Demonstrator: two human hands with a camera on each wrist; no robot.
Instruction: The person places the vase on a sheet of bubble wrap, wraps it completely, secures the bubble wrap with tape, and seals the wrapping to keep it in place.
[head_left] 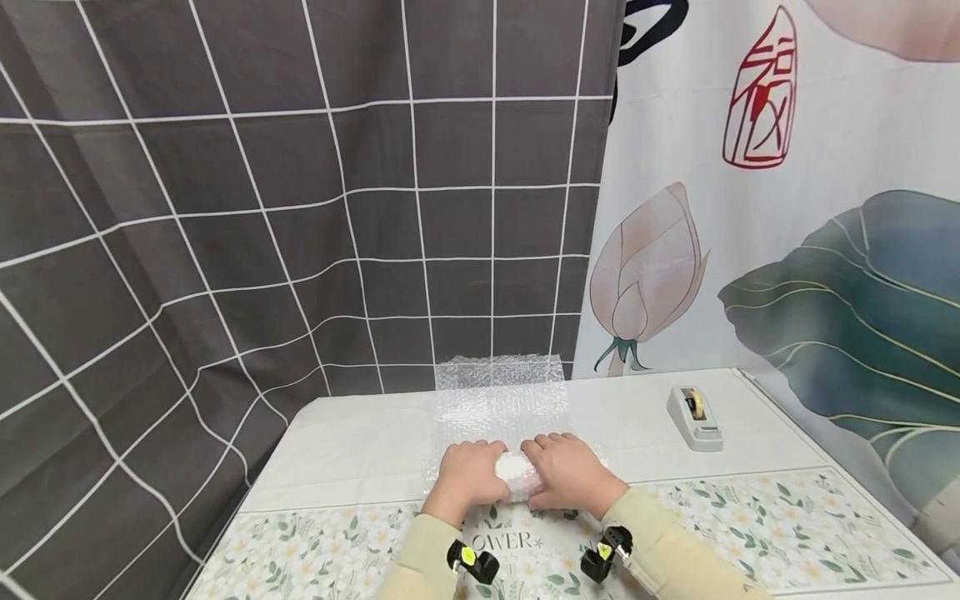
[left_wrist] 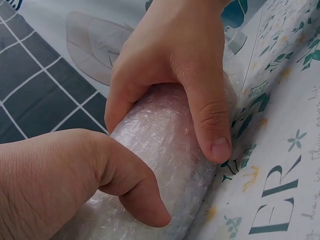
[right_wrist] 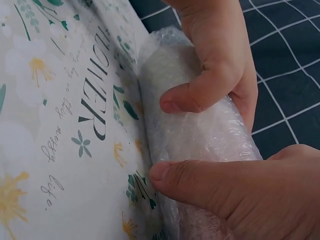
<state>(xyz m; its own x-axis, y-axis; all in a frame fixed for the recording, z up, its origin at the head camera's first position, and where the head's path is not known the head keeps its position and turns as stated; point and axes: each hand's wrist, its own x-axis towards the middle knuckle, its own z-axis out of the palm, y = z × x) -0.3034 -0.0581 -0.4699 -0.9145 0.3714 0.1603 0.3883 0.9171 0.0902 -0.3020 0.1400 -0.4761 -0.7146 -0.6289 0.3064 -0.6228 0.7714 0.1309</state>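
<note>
Both hands hold a roughly cylindrical bundle (head_left: 517,473) rolled in clear bubble wrap; something whitish and pinkish shows through, its kind hidden. My left hand (head_left: 470,475) grips the left part, thumb on the near side and fingers over the far side. On the right part, my right hand (head_left: 568,473) grips it in the same way. The left wrist view shows the bundle (left_wrist: 155,145) between the two thumbs. In the right wrist view the wrap (right_wrist: 170,125) lies in layers around it. A loose sheet of bubble wrap (head_left: 501,404) stretches from the bundle toward the back edge.
A grey tape dispenser (head_left: 695,419) with yellowish tape stands at the right rear of the table (head_left: 360,454). A floral mat (head_left: 300,542) with printed lettering covers the front. Behind the table hang a dark grid curtain (head_left: 375,275) and a white flower-print curtain (head_left: 675,125).
</note>
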